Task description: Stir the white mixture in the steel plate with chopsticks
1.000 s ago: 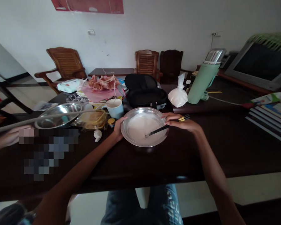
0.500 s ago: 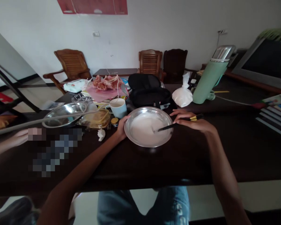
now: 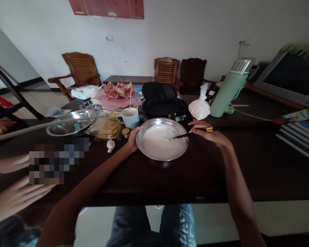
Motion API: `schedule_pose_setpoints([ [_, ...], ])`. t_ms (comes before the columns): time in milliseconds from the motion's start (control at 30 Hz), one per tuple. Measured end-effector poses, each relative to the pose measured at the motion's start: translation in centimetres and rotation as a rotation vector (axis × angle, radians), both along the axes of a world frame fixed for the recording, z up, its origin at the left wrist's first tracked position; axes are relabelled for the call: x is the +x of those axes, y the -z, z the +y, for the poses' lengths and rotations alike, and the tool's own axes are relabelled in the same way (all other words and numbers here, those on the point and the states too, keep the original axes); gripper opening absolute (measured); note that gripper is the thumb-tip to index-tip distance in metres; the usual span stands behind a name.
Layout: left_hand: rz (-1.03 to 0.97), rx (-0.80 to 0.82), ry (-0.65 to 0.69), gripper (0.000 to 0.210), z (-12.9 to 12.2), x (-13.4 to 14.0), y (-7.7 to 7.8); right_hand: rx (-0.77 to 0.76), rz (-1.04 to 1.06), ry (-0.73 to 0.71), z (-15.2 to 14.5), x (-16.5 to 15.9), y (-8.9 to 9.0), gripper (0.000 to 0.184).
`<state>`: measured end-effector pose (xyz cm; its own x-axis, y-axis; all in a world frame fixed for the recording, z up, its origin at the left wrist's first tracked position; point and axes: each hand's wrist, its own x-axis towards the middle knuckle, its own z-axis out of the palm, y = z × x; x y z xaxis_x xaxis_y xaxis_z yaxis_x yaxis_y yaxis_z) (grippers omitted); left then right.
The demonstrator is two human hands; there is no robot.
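Observation:
A round metal basin [image 3: 141,151] stands on the dark table in front of me, with a pale, whitish mixture [image 3: 158,142] in it. My left hand [image 3: 134,138] grips the basin's left rim, thumb over the edge. In my right hand [image 3: 207,133], at the right side, is a slim black utensil [image 3: 180,136] with gold bands. Its far end rests in the mixture; the tip's shape is too unclear to name. Behind the basin are a light mug [image 3: 131,118], a small yellow-lidded jar [image 3: 126,133] and a tied bag of white powder [image 3: 199,108].
At left, another person's hands [image 3: 23,192] reach toward a blurred-out patch. A second metal basin [image 3: 51,132], plastic-wrapped boxes [image 3: 106,128] and crumpled tissue [image 3: 110,145] lie nearby. A black case [image 3: 162,99], green flask [image 3: 226,94] and books [image 3: 298,137] stand farther off.
The utensil has shifted slightly within the mixture and lies a little flatter. A second hand of the other person has come in at the lower left. My view has tilted slightly.

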<state>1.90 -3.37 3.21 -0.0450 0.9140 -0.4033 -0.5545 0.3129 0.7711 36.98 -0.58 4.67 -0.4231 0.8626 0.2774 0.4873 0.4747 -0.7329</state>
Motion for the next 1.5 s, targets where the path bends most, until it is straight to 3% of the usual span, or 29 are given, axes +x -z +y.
schedule_pose_setpoints([
  [133, -0.007, 0.003, 0.009, 0.02, 0.1, 0.0, 0.2, -0.052, -0.033, -0.181, -1.1, -2.5, 0.0, 0.023],
  [267, -0.007, 0.008, 0.001, 0.012, 0.4, -0.1, 0.6, 0.032, -0.008, 0.031, -0.6, -5.0, 1.9, 0.02],
  [367, 0.016, 0.007, -0.02, 0.017, 0.6, -0.1, 0.8, 0.02, 0.015, 0.153, 0.1, -2.3, 1.6, 0.022],
  [467, 0.018, 0.004, -0.003, 0.016, 0.5, -0.1, 0.9, -0.033, 0.011, 0.037, 0.0, 0.4, 0.3, 0.026],
  [600, -0.01, 0.028, 0.012, 0.015, 0.4, -0.1, 0.9, -0.098, 0.006, -0.143, -0.8, -2.6, 0.9, 0.03],
  [733, -0.03, 0.042, 0.007, 0.01, 0.5, 0.0, 0.9, 0.004, 0.051, 0.067, -0.3, -5.4, 2.6, 0.022],
  [867, -0.043, 0.034, 0.037, 0.012, 0.5, 0.1, 0.9, 0.023, 0.065, 0.205, 0.0, -1.0, 1.3, 0.027],
  [967, -0.044, 0.04, 0.019, 0.016, 0.4, 0.3, 0.8, -0.035, 0.034, 0.036, -0.8, 0.6, -0.3, 0.036],
  [1067, -0.061, 0.072, 0.026, 0.014, 0.4, 0.3, 0.7, -0.123, 0.001, -0.132, -1.5, -2.3, 0.2, 0.039],
  [1167, -0.064, 0.077, 0.048, 0.016, 0.4, 0.2, 0.8, -0.087, 0.014, -0.024, -1.1, -5.2, 1.9, 0.036],
  [1300, -0.037, 0.032, 0.021, 0.015, 0.4, 0.1, 0.9, 0.068, 0.047, 0.187, -0.5, -2.6, 1.7, 0.037],
  [1333, -0.031, 0.021, 0.013, 0.017, 0.4, 0.1, 0.9, 0.065, 0.055, 0.173, -0.6, -1.5, 1.2, 0.04],
  [1400, -0.024, 0.011, 0.006, 0.023, 0.4, 0.2, 0.7, 0.02, 0.014, 0.007, -1.1, -0.5, 0.1, 0.041],
  [1500, -0.033, 0.023, 0.01, 0.025, 0.2, 0.4, 0.4, -0.038, -0.029, -0.184, -2.0, -2.4, -0.1, 0.042],
])
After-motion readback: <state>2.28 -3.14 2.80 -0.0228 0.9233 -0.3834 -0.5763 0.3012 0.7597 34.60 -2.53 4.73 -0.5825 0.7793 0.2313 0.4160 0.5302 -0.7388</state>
